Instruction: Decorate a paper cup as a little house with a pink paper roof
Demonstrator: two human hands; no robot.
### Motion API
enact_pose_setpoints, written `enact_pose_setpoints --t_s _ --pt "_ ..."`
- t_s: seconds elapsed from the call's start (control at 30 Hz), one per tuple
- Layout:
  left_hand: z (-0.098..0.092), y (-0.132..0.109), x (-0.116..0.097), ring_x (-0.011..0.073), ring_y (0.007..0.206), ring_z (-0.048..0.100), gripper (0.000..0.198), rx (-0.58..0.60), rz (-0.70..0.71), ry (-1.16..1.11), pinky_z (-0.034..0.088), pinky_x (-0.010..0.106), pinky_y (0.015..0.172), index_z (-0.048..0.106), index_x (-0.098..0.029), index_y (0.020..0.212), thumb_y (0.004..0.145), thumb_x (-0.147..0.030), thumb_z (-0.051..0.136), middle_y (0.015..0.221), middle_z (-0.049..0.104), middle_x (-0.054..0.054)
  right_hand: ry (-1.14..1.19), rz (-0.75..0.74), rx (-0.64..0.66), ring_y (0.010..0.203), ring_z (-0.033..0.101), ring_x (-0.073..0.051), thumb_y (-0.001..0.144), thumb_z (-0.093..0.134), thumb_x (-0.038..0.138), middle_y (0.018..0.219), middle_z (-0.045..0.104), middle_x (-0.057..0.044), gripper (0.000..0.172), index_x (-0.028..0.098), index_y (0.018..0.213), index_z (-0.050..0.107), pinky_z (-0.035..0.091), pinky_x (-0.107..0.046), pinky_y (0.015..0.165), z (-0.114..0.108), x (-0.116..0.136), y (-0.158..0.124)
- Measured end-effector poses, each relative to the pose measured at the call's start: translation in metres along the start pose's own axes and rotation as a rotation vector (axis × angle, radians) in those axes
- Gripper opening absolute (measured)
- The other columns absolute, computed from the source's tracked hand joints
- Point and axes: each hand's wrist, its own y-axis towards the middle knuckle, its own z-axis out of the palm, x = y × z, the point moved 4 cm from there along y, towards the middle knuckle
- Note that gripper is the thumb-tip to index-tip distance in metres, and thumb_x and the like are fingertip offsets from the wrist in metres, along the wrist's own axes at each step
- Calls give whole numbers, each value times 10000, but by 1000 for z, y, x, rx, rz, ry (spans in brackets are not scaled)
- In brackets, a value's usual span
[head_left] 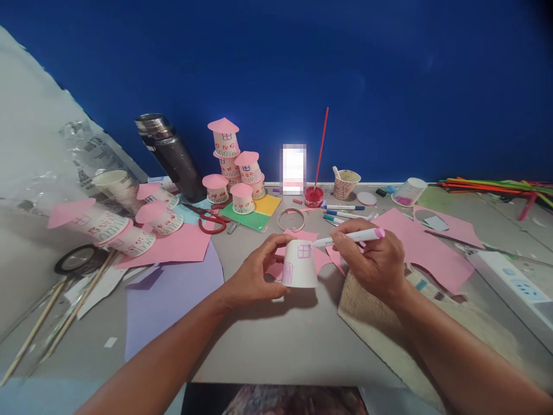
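Observation:
My left hand (254, 274) grips an upside-down white paper cup (299, 266) that stands on the grey table (268, 340). The cup bears a pink drawn door and a small pink window. My right hand (375, 259) pinches a white marker with a pink end (352, 237), and its tip touches the cup beside the window. Pink paper scraps (322, 256) lie just behind the cup. A woven mat (367, 311) sits under my right wrist.
A stack of finished cup houses with pink roofs (235, 167) stands at the back, more (108, 227) at the left. Red scissors (211, 219), a dark flask (170, 153), a red paint pot (313, 196), loose markers (343, 212), pink sheets (427, 248), a purple sheet (168, 294), tape roll (80, 259), sticks (496, 187).

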Motion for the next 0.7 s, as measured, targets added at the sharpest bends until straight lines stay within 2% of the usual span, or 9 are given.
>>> enact_pose_setpoints --t_s 0.33,0.5,0.63,0.7 --pt "-1 -2 4 352 1350 589 815 -2 -12 -5 587 424 965 553 -326 1439 697 -167 850 1530 526 107 39 21 4 500 643 -142 929 604 231 616 729 6 226 222 715 674 462 -257 497 1 -1 0" --pt "-2 -1 5 338 1296 635 814 -25 -25 16 566 464 1015 535 -317 1442 705 -165 843 1528 536 113 61 34 -62 492 637 -146 941 613 236 632 725 7 220 223 728 664 465 -271 494 -4 -1 -1" --pt "-1 1 3 340 1376 583 780 -60 -2 96 502 508 1124 517 -282 1441 729 -144 803 1548 525 128 112 70 -86 486 628 -141 960 617 248 666 740 3 203 217 776 696 481 -274 496 1 -9 -2" --pt "-1 2 2 329 1411 552 746 -92 25 141 479 509 1155 518 -279 1427 744 -128 776 1539 531 121 132 98 -88 532 664 -149 966 627 273 755 783 -23 179 208 839 736 500 -276 511 6 -18 -2"
